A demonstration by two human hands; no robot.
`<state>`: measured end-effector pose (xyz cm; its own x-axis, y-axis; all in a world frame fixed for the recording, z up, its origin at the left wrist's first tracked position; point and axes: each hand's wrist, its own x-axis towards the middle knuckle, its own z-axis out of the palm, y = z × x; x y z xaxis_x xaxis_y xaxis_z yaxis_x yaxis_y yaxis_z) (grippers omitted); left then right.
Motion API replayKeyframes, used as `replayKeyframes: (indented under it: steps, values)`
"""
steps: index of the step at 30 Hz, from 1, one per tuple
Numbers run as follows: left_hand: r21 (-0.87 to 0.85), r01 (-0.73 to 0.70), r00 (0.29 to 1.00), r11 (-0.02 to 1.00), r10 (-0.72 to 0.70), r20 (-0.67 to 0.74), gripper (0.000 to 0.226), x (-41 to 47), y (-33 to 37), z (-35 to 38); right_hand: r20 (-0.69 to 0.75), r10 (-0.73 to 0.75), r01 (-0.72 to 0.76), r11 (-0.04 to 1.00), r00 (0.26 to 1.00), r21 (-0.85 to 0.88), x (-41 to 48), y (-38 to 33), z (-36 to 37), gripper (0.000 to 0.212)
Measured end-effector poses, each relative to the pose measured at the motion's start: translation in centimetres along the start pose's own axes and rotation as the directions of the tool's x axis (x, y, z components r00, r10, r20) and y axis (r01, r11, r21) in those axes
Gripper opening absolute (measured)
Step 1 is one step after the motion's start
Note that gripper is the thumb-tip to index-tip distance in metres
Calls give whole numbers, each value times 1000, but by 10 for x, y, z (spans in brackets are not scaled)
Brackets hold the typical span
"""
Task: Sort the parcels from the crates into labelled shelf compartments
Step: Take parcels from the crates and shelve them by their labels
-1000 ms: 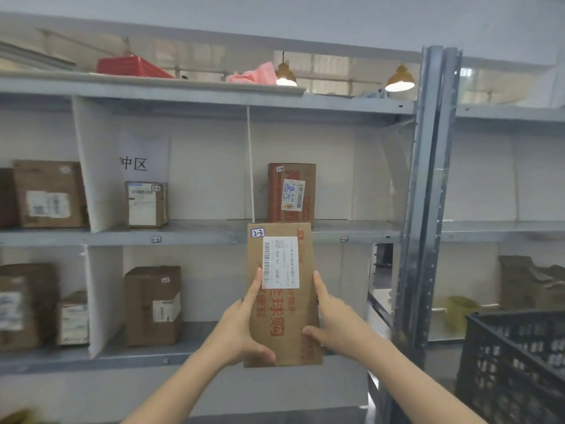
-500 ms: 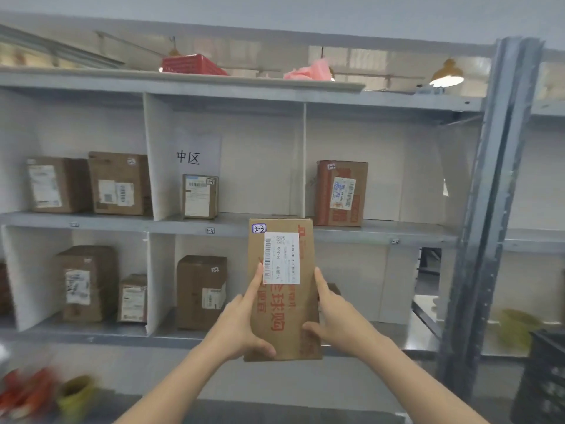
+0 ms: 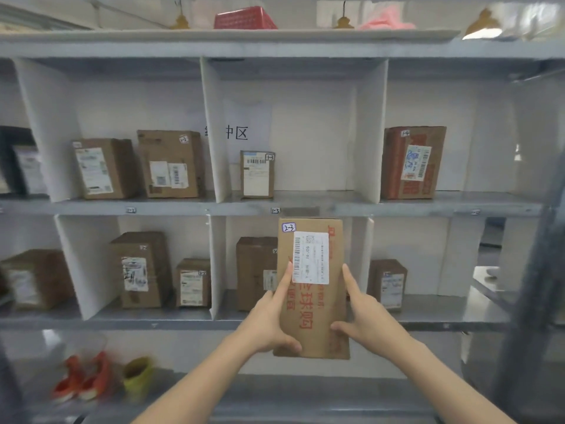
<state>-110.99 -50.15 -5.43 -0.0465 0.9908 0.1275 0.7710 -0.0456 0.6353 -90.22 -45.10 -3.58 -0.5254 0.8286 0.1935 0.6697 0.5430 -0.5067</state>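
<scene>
A tall cardboard parcel (image 3: 312, 289) tagged "2-3" is held upright in front of the grey shelf's (image 3: 275, 206) lower middle compartment, the left hand (image 3: 269, 319) and right hand (image 3: 363, 316) gripping its sides, index fingers extended, thumbs across its front.

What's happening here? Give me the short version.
A person holds a brown cardboard parcel upright, left-hand grip on its left edge, right-hand grip on its right. Its corner tag reads 2-3. The parcel is up in front of the lower-row compartment beneath the shelf label 1-3, where another brown box stands. It is not yet on the shelf.
</scene>
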Motion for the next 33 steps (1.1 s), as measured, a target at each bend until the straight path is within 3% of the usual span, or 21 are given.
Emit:
replayKeyframes:
  steps: [12,26,33]
  values:
    - [28,-56,969,998,47,243,133,52,-36,26,20,128,-126,988,992,-88,26,39,35,101]
    - [123,61,988,990,-78,136,140,170,-74,74,57,48,-42,994,997,-97,142,132,71,100]
    - [167,25,998,986,-34,55,134,231,-100,99,-44,45,-48,996,998,-72,196,172,96,103]
